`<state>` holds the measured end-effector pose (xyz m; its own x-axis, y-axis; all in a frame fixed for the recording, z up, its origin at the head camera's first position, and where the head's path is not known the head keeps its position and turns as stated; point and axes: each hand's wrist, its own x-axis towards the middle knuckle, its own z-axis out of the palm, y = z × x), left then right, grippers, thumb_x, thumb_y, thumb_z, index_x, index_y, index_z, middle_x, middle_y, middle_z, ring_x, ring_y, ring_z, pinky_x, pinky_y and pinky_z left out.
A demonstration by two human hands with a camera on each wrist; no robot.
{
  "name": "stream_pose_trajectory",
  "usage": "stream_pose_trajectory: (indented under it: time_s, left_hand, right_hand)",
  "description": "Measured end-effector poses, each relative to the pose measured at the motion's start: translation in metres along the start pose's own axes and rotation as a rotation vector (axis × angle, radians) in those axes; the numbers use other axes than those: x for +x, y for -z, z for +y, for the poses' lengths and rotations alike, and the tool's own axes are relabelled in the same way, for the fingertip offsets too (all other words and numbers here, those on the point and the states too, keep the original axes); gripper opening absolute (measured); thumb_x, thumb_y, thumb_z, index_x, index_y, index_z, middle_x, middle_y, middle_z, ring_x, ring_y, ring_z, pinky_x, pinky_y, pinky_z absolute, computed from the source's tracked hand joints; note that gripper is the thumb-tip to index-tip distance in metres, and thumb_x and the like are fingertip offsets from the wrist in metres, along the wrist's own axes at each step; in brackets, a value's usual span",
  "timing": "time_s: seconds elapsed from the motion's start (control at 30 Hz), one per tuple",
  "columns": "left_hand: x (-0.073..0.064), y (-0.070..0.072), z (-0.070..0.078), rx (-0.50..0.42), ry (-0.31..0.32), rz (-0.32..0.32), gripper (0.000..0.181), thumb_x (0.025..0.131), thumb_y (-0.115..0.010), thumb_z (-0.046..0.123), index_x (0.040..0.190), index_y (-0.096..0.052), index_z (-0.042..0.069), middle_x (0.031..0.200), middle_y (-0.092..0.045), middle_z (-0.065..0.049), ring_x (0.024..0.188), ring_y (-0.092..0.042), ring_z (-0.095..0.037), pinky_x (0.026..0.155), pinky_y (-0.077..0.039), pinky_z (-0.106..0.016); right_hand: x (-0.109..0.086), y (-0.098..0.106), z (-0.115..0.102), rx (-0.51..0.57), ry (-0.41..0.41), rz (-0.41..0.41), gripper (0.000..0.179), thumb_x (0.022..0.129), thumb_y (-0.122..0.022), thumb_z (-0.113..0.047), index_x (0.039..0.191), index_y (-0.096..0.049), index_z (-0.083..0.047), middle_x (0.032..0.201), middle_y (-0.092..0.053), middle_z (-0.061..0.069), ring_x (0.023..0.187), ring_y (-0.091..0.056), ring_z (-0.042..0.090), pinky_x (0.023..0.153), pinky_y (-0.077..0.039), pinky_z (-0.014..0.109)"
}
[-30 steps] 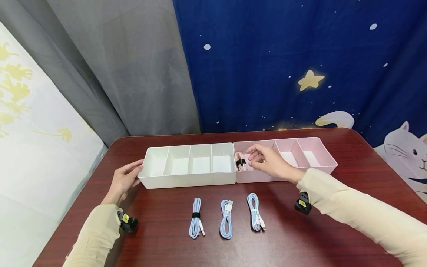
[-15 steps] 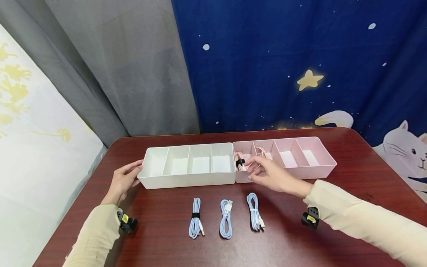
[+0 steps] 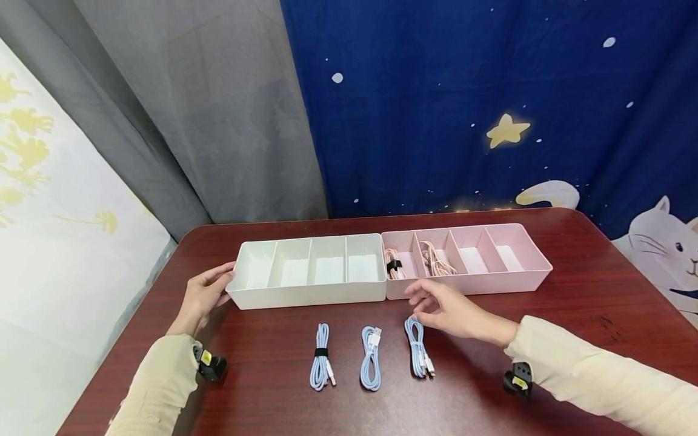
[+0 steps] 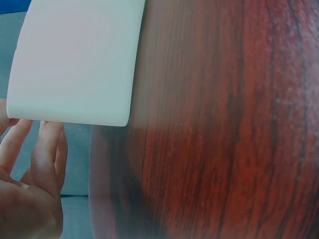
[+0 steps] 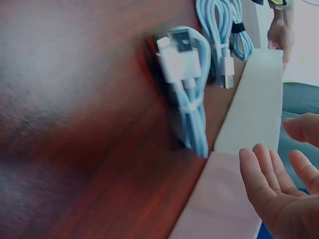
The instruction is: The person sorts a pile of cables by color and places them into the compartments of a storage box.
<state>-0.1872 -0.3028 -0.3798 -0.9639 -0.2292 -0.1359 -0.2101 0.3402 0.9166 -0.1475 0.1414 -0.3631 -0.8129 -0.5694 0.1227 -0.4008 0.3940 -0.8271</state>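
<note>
My left hand [image 3: 200, 298] touches the left end of a white divided box [image 3: 305, 297]. In the left wrist view its fingers [image 4: 46, 159] reach the box's end wall, fairly straight. Over the front wall of a pink divided box [image 3: 496, 282], my right hand [image 3: 449, 309] hangs with nothing in its relaxed fingers. Just beneath its thumb lies a coiled light-blue cable [image 3: 417, 348], the rightmost of three. In the pink box's two left compartments lie a pink cable with a black strap [image 3: 392, 261] and another coiled pink cable [image 3: 436, 261].
Two more coiled blue cables lie in front of the white box: a middle one [image 3: 370, 363] and a left one with a black tie [image 3: 319, 363]. The boxes stand end to end on a dark red wooden table [image 3: 272, 406]. Curtains [image 3: 245, 121] hang behind.
My right hand has let go of the second pink cable in its compartment, then moved out of the pink box, forward and down toward the right blue cable. The left hand has stayed put.
</note>
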Motion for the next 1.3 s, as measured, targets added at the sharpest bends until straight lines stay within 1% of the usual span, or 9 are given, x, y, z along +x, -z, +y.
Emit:
stream_pose_trajectory:
  time_s: [0.17, 0.3, 0.37, 0.53, 0.73, 0.87, 1.03, 1.23, 1.3]
  left_hand:
    - [-0.001, 0.0, 0.0, 0.017, -0.003, -0.003, 0.053, 0.087, -0.054, 0.037, 0.13, -0.045, 0.009, 0.117, -0.048, -0.009, 0.078, -0.054, 0.002, 0.068, -0.049, -0.021]
    - [-0.001, 0.0, 0.0, 0.014, -0.005, 0.0, 0.053, 0.087, -0.055, 0.037, 0.13, -0.046, 0.008, 0.113, -0.049, -0.006, 0.077, -0.054, 0.003, 0.067, -0.049, -0.021]
    - [-0.001, 0.0, 0.0, 0.015, -0.006, -0.001, 0.053, 0.086, -0.055, 0.037, 0.13, -0.046, 0.008, 0.111, -0.05, -0.004, 0.077, -0.054, 0.003, 0.067, -0.049, -0.02]
    - [-0.001, 0.0, 0.001, -0.001, 0.008, 0.009, 0.052, 0.085, -0.057, 0.037, 0.129, -0.048, 0.01, 0.11, -0.051, -0.002, 0.077, -0.055, 0.002, 0.065, -0.049, -0.02]
    - [0.0, 0.0, 0.001, -0.004, 0.0, 0.007, 0.051, 0.085, -0.057, 0.037, 0.128, -0.049, 0.01, 0.109, -0.052, -0.002, 0.078, -0.055, 0.002, 0.066, -0.05, -0.021]
    - [0.0, 0.0, 0.001, 0.01, -0.003, -0.005, 0.052, 0.086, -0.055, 0.037, 0.129, -0.047, 0.009, 0.108, -0.051, 0.0, 0.077, -0.054, 0.003, 0.068, -0.049, -0.021]
    - [-0.001, 0.0, 0.003, -0.002, 0.005, -0.009, 0.052, 0.086, -0.056, 0.036, 0.13, -0.046, 0.009, 0.108, -0.051, 0.0, 0.076, -0.054, 0.003, 0.066, -0.049, -0.02]
    - [0.001, 0.001, 0.001, -0.01, 0.012, -0.012, 0.052, 0.086, -0.056, 0.037, 0.129, -0.047, 0.01, 0.106, -0.052, 0.003, 0.076, -0.055, 0.003, 0.065, -0.049, -0.019]
    - [0.0, 0.0, 0.001, -0.006, 0.014, -0.006, 0.052, 0.085, -0.057, 0.037, 0.129, -0.048, 0.011, 0.107, -0.052, 0.001, 0.075, -0.055, 0.002, 0.065, -0.049, -0.02]
  right_hand:
    - [-0.008, -0.005, 0.008, -0.014, -0.005, 0.019, 0.029, 0.076, -0.064, 0.002, 0.102, -0.053, 0.002, 0.091, -0.057, 0.014, 0.08, -0.058, 0.019, 0.069, -0.049, 0.027]
    - [-0.014, -0.009, 0.012, -0.036, -0.008, 0.03, 0.03, 0.075, -0.065, 0.003, 0.103, -0.053, 0.003, 0.091, -0.058, 0.013, 0.081, -0.058, 0.025, 0.071, -0.048, 0.033]
    - [-0.016, -0.01, 0.014, -0.04, -0.013, 0.036, 0.031, 0.075, -0.065, 0.003, 0.103, -0.053, 0.004, 0.094, -0.058, 0.014, 0.082, -0.058, 0.026, 0.074, -0.047, 0.034]
    - [-0.018, -0.014, 0.02, -0.063, -0.016, 0.039, 0.032, 0.074, -0.064, 0.004, 0.103, -0.052, 0.004, 0.101, -0.057, 0.017, 0.084, -0.058, 0.027, 0.076, -0.047, 0.035]
    - [-0.018, -0.017, 0.024, -0.074, -0.017, 0.04, 0.033, 0.072, -0.067, 0.002, 0.102, -0.053, 0.003, 0.102, -0.056, 0.017, 0.084, -0.058, 0.027, 0.075, -0.047, 0.034]
    - [-0.017, -0.016, 0.023, -0.075, -0.009, 0.044, 0.035, 0.072, -0.069, -0.002, 0.102, -0.053, 0.003, 0.103, -0.056, 0.018, 0.083, -0.058, 0.027, 0.075, -0.047, 0.035]
    - [-0.016, -0.015, 0.025, -0.054, -0.036, 0.028, 0.039, 0.072, -0.071, -0.006, 0.104, -0.052, 0.004, 0.1, -0.056, 0.016, 0.081, -0.059, 0.025, 0.073, -0.047, 0.035]
    - [-0.016, -0.015, 0.032, 0.003, -0.08, -0.001, 0.043, 0.072, -0.071, -0.007, 0.107, -0.051, 0.007, 0.094, -0.055, 0.015, 0.078, -0.059, 0.022, 0.07, -0.049, 0.03]
    - [-0.016, -0.015, 0.034, 0.013, -0.084, -0.007, 0.043, 0.073, -0.071, -0.008, 0.108, -0.051, 0.008, 0.094, -0.055, 0.015, 0.078, -0.058, 0.022, 0.071, -0.048, 0.029]
